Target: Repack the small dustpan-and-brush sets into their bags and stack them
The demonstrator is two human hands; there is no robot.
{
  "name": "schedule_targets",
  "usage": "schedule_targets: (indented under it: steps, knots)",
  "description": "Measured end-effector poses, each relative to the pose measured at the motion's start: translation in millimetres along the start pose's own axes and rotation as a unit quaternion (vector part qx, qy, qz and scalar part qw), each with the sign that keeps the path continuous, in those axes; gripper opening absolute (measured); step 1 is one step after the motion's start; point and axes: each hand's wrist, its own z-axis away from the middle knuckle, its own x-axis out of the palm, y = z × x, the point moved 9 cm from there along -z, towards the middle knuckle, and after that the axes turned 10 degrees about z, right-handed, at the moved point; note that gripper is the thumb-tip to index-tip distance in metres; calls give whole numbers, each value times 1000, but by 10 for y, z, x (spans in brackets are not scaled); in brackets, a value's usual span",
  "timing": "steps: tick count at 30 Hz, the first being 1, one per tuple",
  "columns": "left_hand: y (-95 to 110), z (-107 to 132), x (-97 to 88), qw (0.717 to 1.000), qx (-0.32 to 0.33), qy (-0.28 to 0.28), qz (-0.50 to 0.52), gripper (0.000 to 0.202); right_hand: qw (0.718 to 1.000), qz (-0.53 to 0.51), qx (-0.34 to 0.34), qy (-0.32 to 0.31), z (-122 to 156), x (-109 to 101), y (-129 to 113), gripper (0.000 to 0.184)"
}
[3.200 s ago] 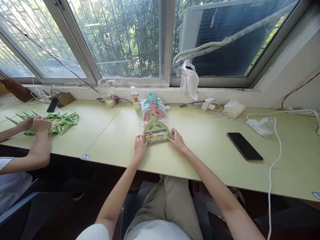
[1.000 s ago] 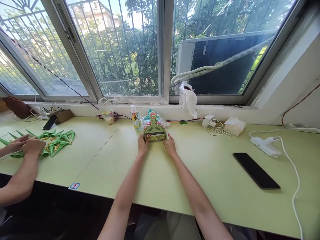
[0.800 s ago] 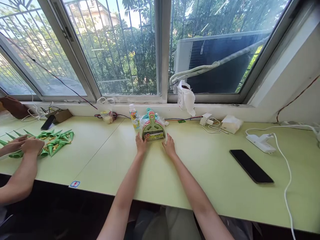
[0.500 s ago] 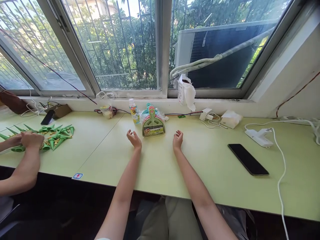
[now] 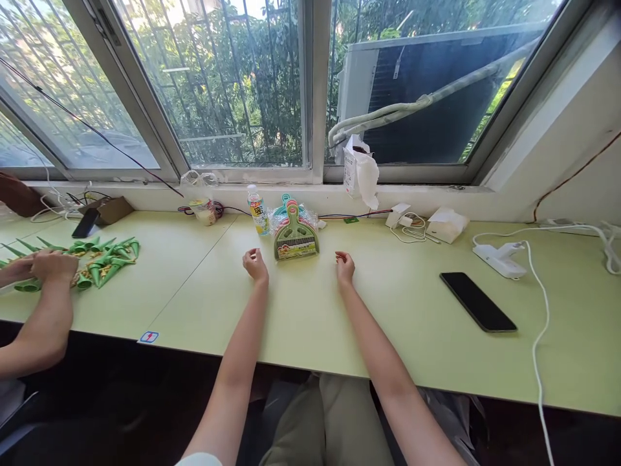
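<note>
A stack of small plastic dustpans (image 5: 295,234) in clear wrap lies at the back of the pale green table (image 5: 310,310), a green one on top with pink and teal ones behind. My left hand (image 5: 255,264) rests palm up on the table left of the stack, its fingers curled shut with nothing seen in them. On the other side, my right hand (image 5: 344,265) is curled the same way. Neither hand touches the stack.
A small drink bottle (image 5: 255,210) stands left of the stack. A black phone (image 5: 477,301), a white power strip (image 5: 501,261) with cable and a white box (image 5: 446,224) lie to the right. At far left another person's hands (image 5: 43,267) work on green paper cones (image 5: 101,259).
My hands pushed the dustpan stack back toward the window, then let go of it, drew apart and back, turned palm up and curled their fingers closed.
</note>
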Motion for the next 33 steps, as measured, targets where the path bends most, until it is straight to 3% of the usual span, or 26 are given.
schedule_targets:
  steps: [3, 7, 10, 13, 19, 23, 26, 28, 30, 33]
  knots:
    - [246, 125, 179, 987, 101, -82, -90, 20, 998, 51, -29, -38, 19, 98, -92, 37]
    - [245, 199, 304, 973, 117, -143, -140, 24, 986, 97, -82, -109, 0, 366, -244, 35]
    - [185, 170, 312, 969, 107, -157, -156, 20, 976, 116, -106, -148, -38, 552, -327, 30]
    - [182, 149, 309, 964, 112, -163, -180, 16, 966, 166, -138, -143, -64, 622, -403, 23]
    - [556, 248, 208, 960, 192, -118, -165, 17, 920, 264, -266, -115, 116, 583, -653, 18]
    - [932, 486, 124, 972, 208, -102, -48, 21, 927, 216, -298, -72, 211, 224, -843, 24]
    - [1079, 773, 233, 968, 148, -162, 118, 31, 939, 162, -302, -33, 204, -227, -932, 28]
    - [1070, 1024, 495, 936, 62, -264, 223, 41, 938, 165, -304, -19, 184, -528, -926, 30]
    - [970, 1316, 825, 885, -59, -364, 284, 43, 939, 190, -287, -7, 149, -809, -857, 31]
    - [744, 1664, 1198, 830, -224, -404, 314, 38, 933, 226, -277, 44, 158, -1184, -793, 31]
